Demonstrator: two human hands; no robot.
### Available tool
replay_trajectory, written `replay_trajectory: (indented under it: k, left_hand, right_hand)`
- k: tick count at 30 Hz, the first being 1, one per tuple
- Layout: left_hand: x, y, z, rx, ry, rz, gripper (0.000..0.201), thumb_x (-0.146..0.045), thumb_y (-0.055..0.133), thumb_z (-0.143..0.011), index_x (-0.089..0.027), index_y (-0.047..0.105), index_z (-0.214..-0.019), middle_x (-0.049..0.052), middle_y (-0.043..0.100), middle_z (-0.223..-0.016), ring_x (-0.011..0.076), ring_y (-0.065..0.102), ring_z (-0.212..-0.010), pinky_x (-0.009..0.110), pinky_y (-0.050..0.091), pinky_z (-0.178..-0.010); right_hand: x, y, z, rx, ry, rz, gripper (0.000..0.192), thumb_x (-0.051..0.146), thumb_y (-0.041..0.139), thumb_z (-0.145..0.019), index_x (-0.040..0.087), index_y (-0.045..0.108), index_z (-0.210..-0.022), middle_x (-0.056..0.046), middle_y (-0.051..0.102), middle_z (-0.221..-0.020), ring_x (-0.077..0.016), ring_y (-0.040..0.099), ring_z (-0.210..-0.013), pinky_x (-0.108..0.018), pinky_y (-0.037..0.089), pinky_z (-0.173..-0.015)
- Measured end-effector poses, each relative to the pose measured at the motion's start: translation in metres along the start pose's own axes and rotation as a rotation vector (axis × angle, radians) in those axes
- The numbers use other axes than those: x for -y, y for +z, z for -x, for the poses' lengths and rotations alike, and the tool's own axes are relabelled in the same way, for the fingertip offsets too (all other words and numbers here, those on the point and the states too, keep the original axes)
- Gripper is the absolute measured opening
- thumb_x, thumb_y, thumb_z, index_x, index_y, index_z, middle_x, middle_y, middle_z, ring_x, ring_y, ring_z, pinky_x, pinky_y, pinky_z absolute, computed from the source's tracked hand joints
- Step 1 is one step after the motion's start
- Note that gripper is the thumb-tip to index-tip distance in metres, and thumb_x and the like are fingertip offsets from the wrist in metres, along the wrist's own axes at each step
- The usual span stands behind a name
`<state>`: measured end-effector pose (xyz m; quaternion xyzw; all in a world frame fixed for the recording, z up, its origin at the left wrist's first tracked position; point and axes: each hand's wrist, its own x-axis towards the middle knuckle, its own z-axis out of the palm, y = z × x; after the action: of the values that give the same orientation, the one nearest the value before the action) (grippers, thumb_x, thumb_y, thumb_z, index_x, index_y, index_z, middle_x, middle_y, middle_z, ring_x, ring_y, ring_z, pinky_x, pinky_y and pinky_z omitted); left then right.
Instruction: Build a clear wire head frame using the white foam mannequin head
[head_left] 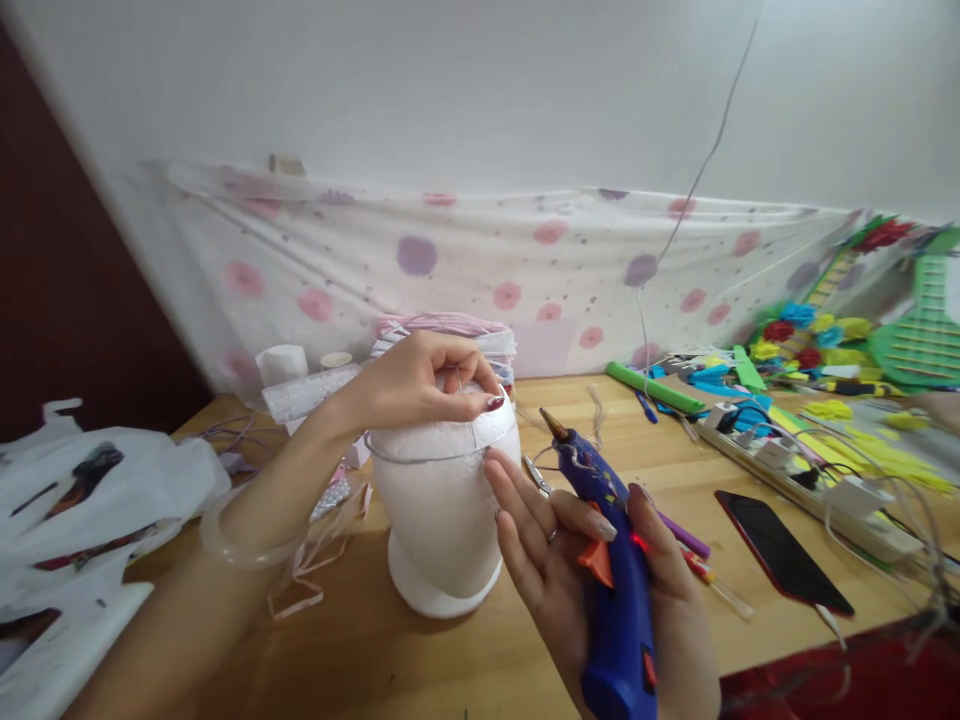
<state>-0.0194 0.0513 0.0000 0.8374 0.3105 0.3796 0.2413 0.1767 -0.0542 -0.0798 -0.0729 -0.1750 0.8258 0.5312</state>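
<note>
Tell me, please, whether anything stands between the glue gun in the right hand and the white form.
Nothing visible blocks the nozzle of the glue gun: a gap separates it from the white form. Lower down, outstretched fingers of the right hand lie between the gun's body and the form.

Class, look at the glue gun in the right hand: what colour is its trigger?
The trigger is orange, seen best in the head view.
</note>
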Motion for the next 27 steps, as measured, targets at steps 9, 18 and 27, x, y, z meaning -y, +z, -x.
replay_trajectory:
  k: [9, 18, 27]
  left_hand:
    - [-0.004, 0.002, 0.001, 0.005, 0.003, 0.031, 0.038, -0.018, 0.067, -0.073, -0.021, 0.033, -0.057, 0.005, 0.078, -0.088, 0.0225, 0.072, -0.092, 0.029, 0.054, -0.071]
    - [0.000, 0.000, 0.000, -0.010, 0.006, 0.032, 0.041, -0.021, 0.070, -0.074, -0.021, 0.033, -0.058, 0.006, 0.077, -0.087, 0.0216, 0.073, -0.090, 0.027, 0.052, -0.069]
    - [0.001, -0.002, -0.001, -0.072, -0.044, 0.112, 0.041, -0.024, 0.068, -0.076, -0.021, 0.031, -0.059, 0.005, 0.075, -0.083, 0.0173, 0.070, -0.083, 0.026, 0.051, -0.068]
  right_hand:
    - [-0.001, 0.002, -0.003, 0.013, 0.001, -0.041, 0.033, 0.046, 0.068, -0.086, 0.020, 0.061, -0.067, -0.017, 0.062, -0.138, -0.0226, 0.054, -0.133, -0.033, 0.048, -0.107]
    - [-0.004, 0.004, -0.005, -0.007, 0.025, -0.037, 0.032, 0.043, 0.073, -0.083, 0.020, 0.058, -0.065, -0.016, 0.066, -0.131, -0.0271, 0.051, -0.136, -0.044, 0.027, -0.121]
    - [-0.004, 0.007, -0.003, -0.046, 0.009, 0.022, 0.033, 0.045, 0.071, -0.083, 0.023, 0.056, -0.065, -0.015, 0.065, -0.134, -0.0238, 0.054, -0.133, -0.041, 0.031, -0.119]
